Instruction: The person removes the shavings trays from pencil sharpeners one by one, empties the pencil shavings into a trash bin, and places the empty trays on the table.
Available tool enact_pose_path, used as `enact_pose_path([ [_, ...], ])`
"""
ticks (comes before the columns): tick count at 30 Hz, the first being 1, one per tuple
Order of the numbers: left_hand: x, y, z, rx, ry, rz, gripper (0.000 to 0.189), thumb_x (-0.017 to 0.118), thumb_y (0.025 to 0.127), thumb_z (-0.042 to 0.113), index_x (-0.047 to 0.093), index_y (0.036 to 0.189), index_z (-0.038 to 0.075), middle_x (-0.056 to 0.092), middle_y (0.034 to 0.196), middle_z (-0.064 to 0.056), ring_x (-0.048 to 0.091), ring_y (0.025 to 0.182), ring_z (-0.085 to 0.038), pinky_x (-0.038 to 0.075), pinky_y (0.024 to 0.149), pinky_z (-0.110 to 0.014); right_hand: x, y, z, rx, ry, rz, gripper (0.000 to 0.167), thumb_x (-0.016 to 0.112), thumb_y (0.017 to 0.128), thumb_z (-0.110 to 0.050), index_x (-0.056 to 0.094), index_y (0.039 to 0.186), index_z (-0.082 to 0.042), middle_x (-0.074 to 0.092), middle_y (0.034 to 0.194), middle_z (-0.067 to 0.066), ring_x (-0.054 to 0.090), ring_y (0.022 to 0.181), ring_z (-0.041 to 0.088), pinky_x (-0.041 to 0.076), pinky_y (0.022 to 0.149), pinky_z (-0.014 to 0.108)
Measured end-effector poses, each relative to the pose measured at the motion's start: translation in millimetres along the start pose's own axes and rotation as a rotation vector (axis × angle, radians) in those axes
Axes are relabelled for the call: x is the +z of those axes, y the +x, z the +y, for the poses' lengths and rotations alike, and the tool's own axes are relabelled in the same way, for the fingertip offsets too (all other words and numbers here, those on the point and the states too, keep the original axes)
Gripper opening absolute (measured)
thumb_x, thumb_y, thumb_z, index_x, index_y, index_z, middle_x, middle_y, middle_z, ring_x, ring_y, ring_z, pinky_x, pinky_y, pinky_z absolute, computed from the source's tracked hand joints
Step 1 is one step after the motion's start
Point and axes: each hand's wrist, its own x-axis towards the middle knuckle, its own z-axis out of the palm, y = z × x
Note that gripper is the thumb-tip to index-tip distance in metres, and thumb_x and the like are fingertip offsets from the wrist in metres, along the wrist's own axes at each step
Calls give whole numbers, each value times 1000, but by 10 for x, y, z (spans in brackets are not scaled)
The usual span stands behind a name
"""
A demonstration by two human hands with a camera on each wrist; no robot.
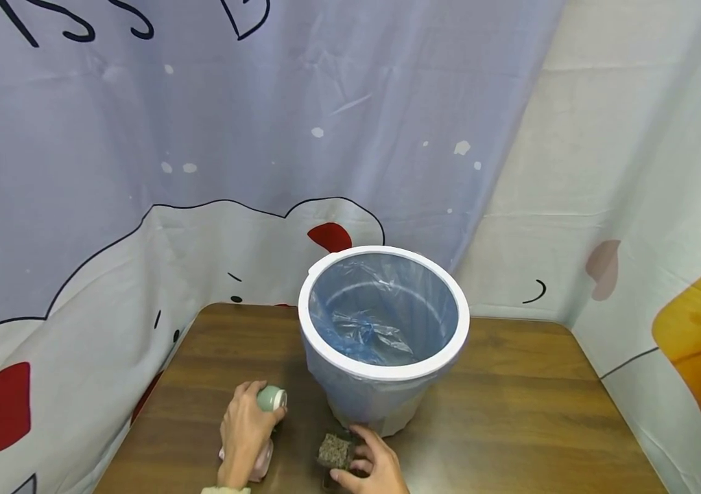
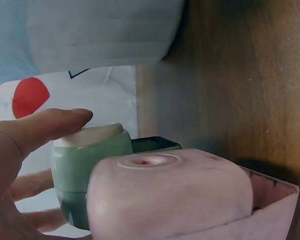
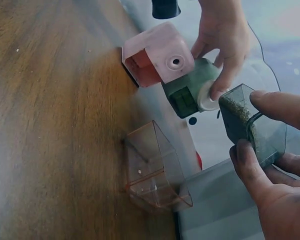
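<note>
Right wrist view: the right hand pinches a shavings-filled sharpener drawer by its sides, ahead of the palm, near the lined bin; the left hand grasps the green pencil sharpener. Emptying seems in hand; next, the drawer probably needs raising and tipping.

Our left hand is bare, and just behind it we wear a pale, yellowish sleeve, of which only a thin strip shows. Near the wrist of that hand sits a dark, smooth, rounded piece, too cut off to identify. Our right hand is bare too, with slim, round-tipped fingers.
</note>
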Motion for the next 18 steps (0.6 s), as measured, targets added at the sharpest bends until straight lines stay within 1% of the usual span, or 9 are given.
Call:
enact_pose_path([
  [6, 4, 1, -51, -9, -11, -32, 66, 81, 63, 23, 56, 121, 3, 48, 126, -24, 59, 89, -42, 49, 63, -48, -9, -22, -5, 37, -13, -4, 67, 80, 68, -18, 49, 126, -2, 50, 119, 25, 61, 85, 12, 53, 68, 29],
  [10, 17, 2, -80, -26, -12, -48, 67, 80, 64, 26, 55, 122, 3, 48, 126, -23, 59, 90, -40, 48, 63, -47, -17, -46, -15, 84, 14, -10, 69, 79, 69, -19, 47, 127, -1, 51, 116, 25, 63, 85, 11, 52, 68, 27],
  [12, 29, 1, -95, -35, -10, -53, 68, 80, 64, 27, 55, 123, 4, 48, 126, -23, 59, 90, -39, 48, 62, -46, -23, -58, -17, 110, 85, -20, 71, 79, 69, -16, 44, 129, 3, 53, 113, 26, 63, 85, 13, 52, 69, 27],
  [14, 43, 0, -109, -40, -8, -55, 69, 80, 64, 28, 55, 123, 4, 48, 126, -22, 58, 91, -38, 48, 63, -46, -34, -72, -13, 143, 195, -34, 73, 78, 70, -11, 40, 130, 7, 55, 111, 27, 63, 87, 16, 51, 70, 28],
  [16, 58, -1, -119, -38, -5, -57, 69, 80, 63, 29, 55, 123, 4, 48, 126, -23, 58, 91, -38, 47, 64, -47, -52, -85, -8, 189, 308, -44, 75, 77, 69, -7, 37, 131, 7, 57, 107, 25, 63, 88, 20, 51, 72, 29],
  [18, 70, 2, -125, -35, -3, -54, 70, 80, 63, 29, 54, 123, 4, 49, 125, -23, 58, 92, -39, 47, 65, -48, -74, -99, -1, 225, 390, -49, 76, 77, 69, -5, 36, 132, 6, 58, 106, 24, 61, 90, 23, 51, 72, 31],
])
